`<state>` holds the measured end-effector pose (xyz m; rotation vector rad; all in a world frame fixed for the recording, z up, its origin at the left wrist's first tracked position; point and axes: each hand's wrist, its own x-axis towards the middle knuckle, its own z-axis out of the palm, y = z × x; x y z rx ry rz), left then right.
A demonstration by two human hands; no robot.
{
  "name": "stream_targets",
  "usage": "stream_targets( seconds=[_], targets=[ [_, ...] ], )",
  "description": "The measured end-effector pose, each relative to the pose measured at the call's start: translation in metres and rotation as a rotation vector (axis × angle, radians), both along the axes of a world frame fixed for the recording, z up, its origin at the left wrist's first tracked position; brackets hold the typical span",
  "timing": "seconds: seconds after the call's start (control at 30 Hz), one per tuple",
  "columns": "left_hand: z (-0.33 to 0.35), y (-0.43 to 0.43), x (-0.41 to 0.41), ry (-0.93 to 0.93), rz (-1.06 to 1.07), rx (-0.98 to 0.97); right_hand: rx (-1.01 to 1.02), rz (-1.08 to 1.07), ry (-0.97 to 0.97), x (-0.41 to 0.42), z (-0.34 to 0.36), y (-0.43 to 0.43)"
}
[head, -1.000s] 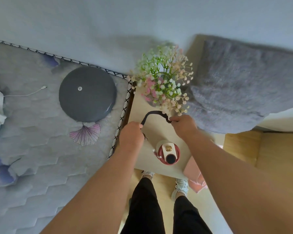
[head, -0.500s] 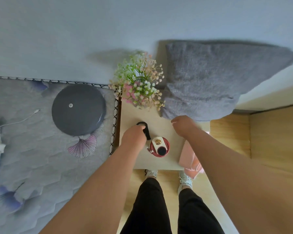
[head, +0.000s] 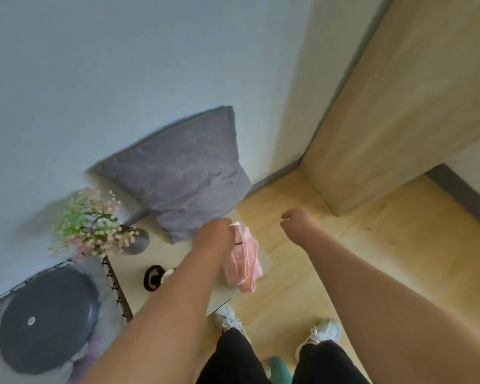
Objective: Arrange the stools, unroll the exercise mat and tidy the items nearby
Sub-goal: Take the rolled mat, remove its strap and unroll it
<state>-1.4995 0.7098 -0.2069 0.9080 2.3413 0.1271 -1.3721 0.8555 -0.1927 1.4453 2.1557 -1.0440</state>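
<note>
My left hand (head: pixel 215 239) reaches over the right edge of the light wooden stool (head: pixel 130 266) and is closed on the top of a pink bag (head: pixel 244 266) hanging beside it. Hovering over the wooden floor to the right, my right hand (head: pixel 295 225) has its fingers curled and holds nothing. A coiled black strap (head: pixel 152 278) lies on the stool top. The bottle beside it is almost wholly hidden by my left forearm. At the lower left lies the grey quilted mat (head: pixel 93 266), spread flat.
A grey fluffy cushion (head: pixel 183 178) leans on the wall behind the stool, next to a vase of flowers (head: pixel 90 224). A round dark cushion (head: pixel 47 320) sits on the mat. A teal object (head: pixel 280 368) lies by my feet. A wooden panel (head: pixel 399 106) stands at right.
My view swung right. My left hand let go of the black strap, now coiled on the stool, and moved right to the pink bag. My right hand lifted off the stool.
</note>
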Motion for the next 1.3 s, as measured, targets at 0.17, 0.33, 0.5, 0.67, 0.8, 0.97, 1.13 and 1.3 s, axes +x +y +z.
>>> stream_targets(
  seconds=[0.17, 0.33, 0.5, 0.67, 0.8, 0.97, 1.13, 1.3],
  targets=[
    [0.031, 0.104, 0.091, 0.008, -0.206, 0.024, 0.031, -0.215, 0.05, 0.115, 0.018, 0.06],
    [0.055, 0.192, 0.213, -0.01, -0.395, 0.015, 0.057, -0.411, 0.064, 0.247, 0.026, 0.118],
    [0.061, 0.264, 0.341, 0.079, -0.646, -0.029, 0.062, -0.603, 0.046, 0.392, 0.031, 0.161],
    [0.064, 0.319, 0.463, 0.108, -0.911, -0.018, 0.063, -0.887, 0.068, 0.523, 0.035, 0.176],
    [0.064, 0.349, 0.553, 0.086, -1.108, -0.014, 0.062, -1.098, 0.074, 0.609, 0.033, 0.168],
    [0.059, 0.381, 0.656, 0.105, -1.378, -0.009, 0.07, -1.339, 0.07, 0.704, 0.032, 0.161],
    [0.059, 0.428, 0.768, 0.141, -1.639, 0.004, 0.092, -1.599, 0.088, 0.796, 0.033, 0.17],
    [0.066, 0.464, 0.868, 0.17, -1.879, 0.05, 0.119, -1.857, 0.098, 0.858, 0.034, 0.181]
  ],
)
